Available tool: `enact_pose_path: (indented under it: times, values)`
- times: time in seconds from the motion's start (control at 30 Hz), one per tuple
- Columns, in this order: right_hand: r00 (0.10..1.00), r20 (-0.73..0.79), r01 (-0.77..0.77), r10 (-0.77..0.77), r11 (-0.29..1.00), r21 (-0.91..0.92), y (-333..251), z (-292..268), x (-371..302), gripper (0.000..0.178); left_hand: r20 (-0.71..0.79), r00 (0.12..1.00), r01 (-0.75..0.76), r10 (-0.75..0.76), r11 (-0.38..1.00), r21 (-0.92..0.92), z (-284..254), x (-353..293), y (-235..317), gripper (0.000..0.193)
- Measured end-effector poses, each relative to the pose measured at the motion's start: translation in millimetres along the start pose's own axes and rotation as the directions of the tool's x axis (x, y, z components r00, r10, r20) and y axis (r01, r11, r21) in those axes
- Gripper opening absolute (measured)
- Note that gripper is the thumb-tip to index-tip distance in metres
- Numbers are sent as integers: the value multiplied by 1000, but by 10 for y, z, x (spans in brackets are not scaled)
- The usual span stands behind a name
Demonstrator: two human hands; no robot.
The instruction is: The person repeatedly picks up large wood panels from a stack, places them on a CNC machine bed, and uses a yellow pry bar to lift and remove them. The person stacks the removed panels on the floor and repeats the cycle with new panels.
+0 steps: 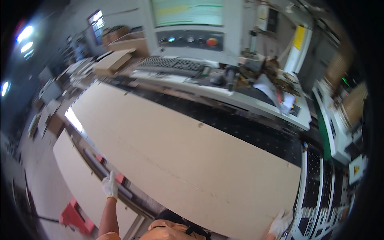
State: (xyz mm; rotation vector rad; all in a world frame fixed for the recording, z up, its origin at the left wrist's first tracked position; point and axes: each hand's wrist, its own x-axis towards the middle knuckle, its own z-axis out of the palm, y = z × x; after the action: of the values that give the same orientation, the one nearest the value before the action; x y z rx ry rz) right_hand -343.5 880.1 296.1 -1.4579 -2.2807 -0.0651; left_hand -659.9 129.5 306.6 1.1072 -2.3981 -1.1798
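A long beige panel (180, 148) lies at a slant across the middle, with small round holes along its far edge and a thin scuffed line on its face. My left hand (110, 185), in a white knitted glove, is over the gap by the panel's near left edge, fingers stretched out and nothing seen in it. My right hand (281, 223), gloved the same way, lies on the panel's near right corner with its fingers spread. A second pale panel (86, 176) sits lower, left of my left forearm.
Behind the panel runs a dark perforated machine bed (256, 138). Beyond it stand a keyboard (172, 65), a mouse (218, 79) and a control console (190, 41) with a red button. A red pallet-jack part (76, 216) is at lower left; cardboard boxes (114, 62) stand farther back.
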Motion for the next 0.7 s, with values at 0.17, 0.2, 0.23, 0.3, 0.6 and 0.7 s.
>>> enact_pose_path:
  times: [0.17,0.2,0.23,0.3,0.6,0.7]
  values:
    - [985,-72,150,-154,987,-63,229,-499,-673,66,480,857,509,-186,443,-738,278,-487,-547,34]
    - [992,-5,123,-123,991,-47,344,-565,-728,68,501,862,486,-75,403,-776,298,-533,-560,28]
    - [995,40,93,-92,995,-20,485,-618,-736,66,492,862,495,-122,410,-766,236,-569,-586,28]
    - [965,257,37,-54,997,72,803,-644,-588,64,517,856,483,-14,379,-789,2,-608,-646,30]
    - [866,498,-229,-41,853,469,604,-690,-520,46,502,847,522,-174,449,-725,-1404,-918,-1798,33]
    - [836,511,-92,-200,867,490,93,-991,-738,45,484,862,500,-148,406,-765,-2128,-1122,-2143,32]
